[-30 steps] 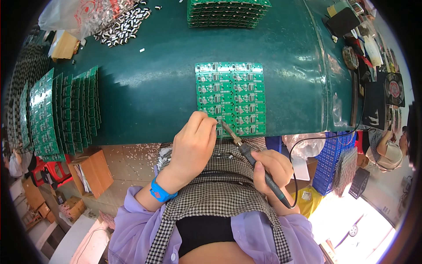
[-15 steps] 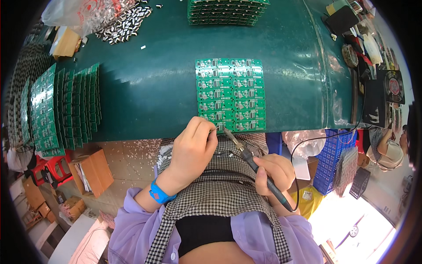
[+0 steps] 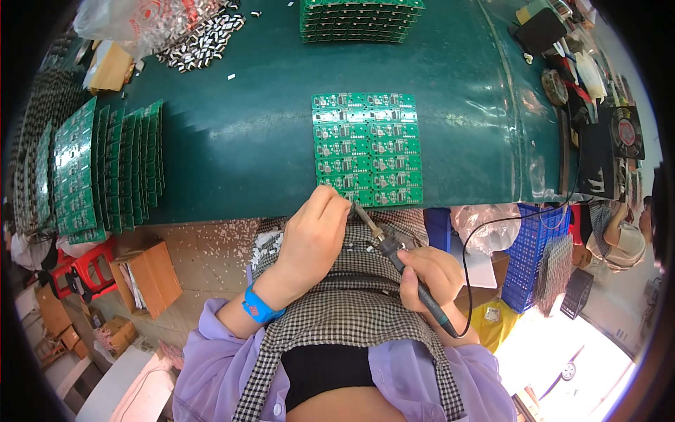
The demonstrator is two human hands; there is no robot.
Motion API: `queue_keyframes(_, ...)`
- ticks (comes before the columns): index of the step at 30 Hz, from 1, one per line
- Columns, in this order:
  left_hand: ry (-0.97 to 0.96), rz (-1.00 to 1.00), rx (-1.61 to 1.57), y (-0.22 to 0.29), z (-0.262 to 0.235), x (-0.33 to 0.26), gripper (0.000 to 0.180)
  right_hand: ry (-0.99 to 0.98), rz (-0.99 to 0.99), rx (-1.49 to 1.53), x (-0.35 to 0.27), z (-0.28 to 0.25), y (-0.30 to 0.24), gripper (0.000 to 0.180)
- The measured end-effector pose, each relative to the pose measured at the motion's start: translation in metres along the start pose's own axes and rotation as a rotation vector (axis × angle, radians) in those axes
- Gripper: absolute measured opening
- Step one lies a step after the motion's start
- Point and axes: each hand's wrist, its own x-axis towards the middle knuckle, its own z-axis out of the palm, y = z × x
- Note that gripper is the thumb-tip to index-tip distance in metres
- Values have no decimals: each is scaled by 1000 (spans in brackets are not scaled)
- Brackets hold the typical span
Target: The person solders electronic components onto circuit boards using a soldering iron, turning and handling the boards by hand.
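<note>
Gripping a soldering iron (image 3: 392, 253), the right hand (image 3: 432, 278) closes its fingers about the handle, while the left hand (image 3: 309, 232) draws its fingertips together just beside the iron's tip, anything pinched between them too small to make out. Beneath the work spreads a green bench (image 3: 239, 155), with a large group of green circuit panels (image 3: 77, 169) ranged on its left and a layered stack of panels (image 3: 362, 21) at the far side. Between them, nearer the person, a single circuit panel (image 3: 369, 151) lies at the bench's near edge. To the far left sits a heap of small parts (image 3: 204, 42), spread beside a clear plastic bag (image 3: 112, 21). Smallest but central is the change at the iron tip (image 3: 354, 205): a second ago over the second row from the near end, it now stands at the panel's near edge, the left fingertips close by. That shift suggests the soldering has reached the nearest row; whether the tip touches cannot be told.
</note>
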Motion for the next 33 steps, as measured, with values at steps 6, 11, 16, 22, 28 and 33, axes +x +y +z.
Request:
queue_keyframes(6,116,62,26,-6,-13,0,16,124,-87,-104,-10,-23,11,29)
queue_keyframes(11,40,-371,-131,-15,-24,3,30,235,461,-95,21,13,41,36)
queue_keyframes(16,93,-389,-404,-12,-31,-14,40,190,316,-48,18,47,36,30)
queue_keyframes(22,404,-297,-800,10,-118,-21,44,257,19,277,96,54,-20,34)
queue_keyframes(28,786,-287,-735,-31,-258,-48,35,160,-104,291,207,62,33,15)
queue_keyframes(33,809,-347,-612,-90,-317,-73,35,-67,-489,-606,257,44,95,31)
